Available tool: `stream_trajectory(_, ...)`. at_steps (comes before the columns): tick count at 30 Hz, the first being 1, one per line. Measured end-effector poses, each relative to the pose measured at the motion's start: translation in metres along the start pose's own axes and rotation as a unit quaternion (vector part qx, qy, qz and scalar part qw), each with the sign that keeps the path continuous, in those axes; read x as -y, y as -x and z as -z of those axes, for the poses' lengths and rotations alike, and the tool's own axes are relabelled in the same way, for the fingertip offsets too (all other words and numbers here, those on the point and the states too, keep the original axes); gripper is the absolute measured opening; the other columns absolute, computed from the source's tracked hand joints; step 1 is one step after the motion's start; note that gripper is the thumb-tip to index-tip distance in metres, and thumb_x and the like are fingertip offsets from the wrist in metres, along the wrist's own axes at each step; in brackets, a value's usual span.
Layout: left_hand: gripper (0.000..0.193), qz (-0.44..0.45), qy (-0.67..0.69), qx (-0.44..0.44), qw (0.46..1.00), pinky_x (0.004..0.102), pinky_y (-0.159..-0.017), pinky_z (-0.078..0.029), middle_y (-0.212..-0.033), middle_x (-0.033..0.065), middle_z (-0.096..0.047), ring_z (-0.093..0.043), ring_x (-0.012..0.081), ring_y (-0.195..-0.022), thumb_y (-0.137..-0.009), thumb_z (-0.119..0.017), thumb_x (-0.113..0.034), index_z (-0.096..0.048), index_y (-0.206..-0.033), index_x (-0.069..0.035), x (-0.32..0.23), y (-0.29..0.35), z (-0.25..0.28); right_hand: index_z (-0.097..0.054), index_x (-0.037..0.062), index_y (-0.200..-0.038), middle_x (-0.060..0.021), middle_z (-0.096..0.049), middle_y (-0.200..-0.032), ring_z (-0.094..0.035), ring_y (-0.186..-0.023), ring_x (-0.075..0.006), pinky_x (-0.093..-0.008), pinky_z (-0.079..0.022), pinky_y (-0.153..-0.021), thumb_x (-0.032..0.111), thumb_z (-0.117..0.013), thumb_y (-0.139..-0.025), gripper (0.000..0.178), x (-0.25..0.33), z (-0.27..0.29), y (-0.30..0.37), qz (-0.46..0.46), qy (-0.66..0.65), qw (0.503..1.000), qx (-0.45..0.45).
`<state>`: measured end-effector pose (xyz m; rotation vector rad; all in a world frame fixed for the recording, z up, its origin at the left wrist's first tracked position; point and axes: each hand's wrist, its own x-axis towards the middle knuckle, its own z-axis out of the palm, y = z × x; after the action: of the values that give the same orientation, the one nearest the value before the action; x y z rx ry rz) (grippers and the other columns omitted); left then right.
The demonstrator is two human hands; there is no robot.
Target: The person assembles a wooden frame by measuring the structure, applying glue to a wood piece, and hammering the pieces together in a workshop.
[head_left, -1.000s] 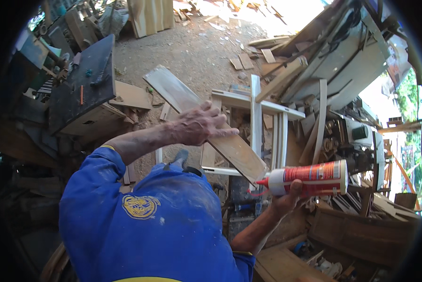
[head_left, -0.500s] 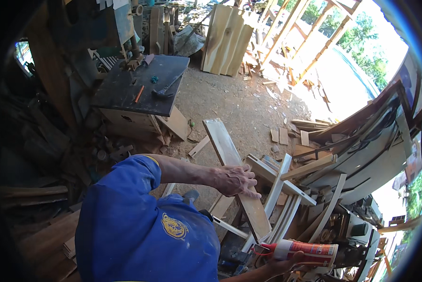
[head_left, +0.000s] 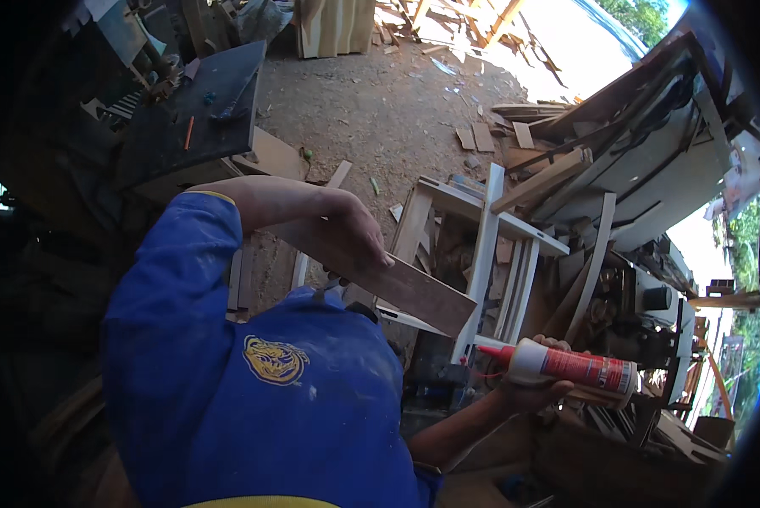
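A flat wooden board (head_left: 418, 294) slants in front of my body, and my left hand (head_left: 359, 230) grips it by its upper edge. Its far left part is hidden behind my forearm. My right hand (head_left: 542, 391) is wrapped around a glue bottle (head_left: 585, 371) with a white shoulder, a red label and a red nozzle. The bottle lies almost level, its nozzle pointing left toward the end of the board but apart from it. Just beyond the board stands a frame of pale wooden bars (head_left: 488, 245).
A dark-topped table (head_left: 202, 110) at the far left carries an orange pencil-like stick (head_left: 189, 133) and a hammer. Wood offcuts (head_left: 481, 137) lie on the dirt floor (head_left: 354, 110). Large panels (head_left: 634, 195) lean on the right, beside a curved wooden strip (head_left: 596, 262).
My left hand has turned the board and drawn it closer to my body. The bottle in my right hand sits higher in the picture. The whole view has shifted.
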<state>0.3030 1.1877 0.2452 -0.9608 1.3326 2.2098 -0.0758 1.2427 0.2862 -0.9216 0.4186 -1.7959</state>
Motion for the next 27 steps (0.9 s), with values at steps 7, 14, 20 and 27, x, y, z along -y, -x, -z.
stream_trajectory(7, 0.066, -0.033, -0.027, -0.027, 0.999, 0.0366, -0.078, -0.055, -0.095, 0.0131, -0.067, -0.066, 0.0217, -0.084, -0.098, -0.038, -0.056, -0.056, -0.119, 0.004, -0.004, -0.009, 0.002, -0.033, 0.0080, -0.139, -0.0106, -0.050, -0.103, -0.056, -0.091, -0.0217, -0.0383, -0.050, -0.082, 0.052, -0.073, -0.078, 0.084, -0.011, -0.019, -0.013, 0.013, 0.083, 0.996, -0.015)
stream_trajectory(14, 0.066, -0.007, 0.026, 0.102, 0.994, 0.0386, -0.072, -0.058, -0.094, 0.0181, -0.068, -0.069, 0.0249, -0.077, -0.099, -0.038, -0.054, -0.055, -0.117, 0.008, -0.014, -0.020, 0.007, -0.030, 0.0021, -0.131, -0.0178, -0.055, -0.093, -0.060, -0.080, -0.0253, -0.0370, -0.053, -0.069, 0.053, -0.069, -0.080, 0.082, -0.028, -0.028, -0.025, 0.053, 0.236, 0.970, 0.018)
stream_trajectory(20, 0.067, -0.004, 0.012, 0.105, 0.994, 0.0380, -0.072, -0.058, -0.093, 0.0186, -0.068, -0.069, 0.0252, -0.078, -0.099, -0.038, -0.054, -0.055, -0.117, 0.008, -0.022, -0.016, 0.008, -0.033, 0.0018, -0.129, -0.0191, -0.057, -0.090, -0.061, -0.080, -0.0260, -0.0365, -0.054, -0.068, 0.050, -0.070, -0.080, 0.078, -0.036, -0.023, -0.029, 0.060, 0.251, 0.964, 0.059)
stream_trajectory(27, 0.065, -0.003, 0.040, 0.084, 0.996, 0.0385, -0.070, -0.058, -0.090, 0.0176, -0.067, -0.068, 0.0253, -0.074, -0.099, -0.037, -0.054, -0.053, -0.117, 0.006, -0.022, -0.013, 0.012, -0.037, 0.0018, -0.126, -0.0159, -0.057, -0.091, -0.061, -0.080, -0.0249, -0.0378, -0.055, -0.068, 0.042, -0.075, -0.078, 0.073, -0.033, -0.019, -0.016, 0.017, 0.241, 0.968, 0.062)
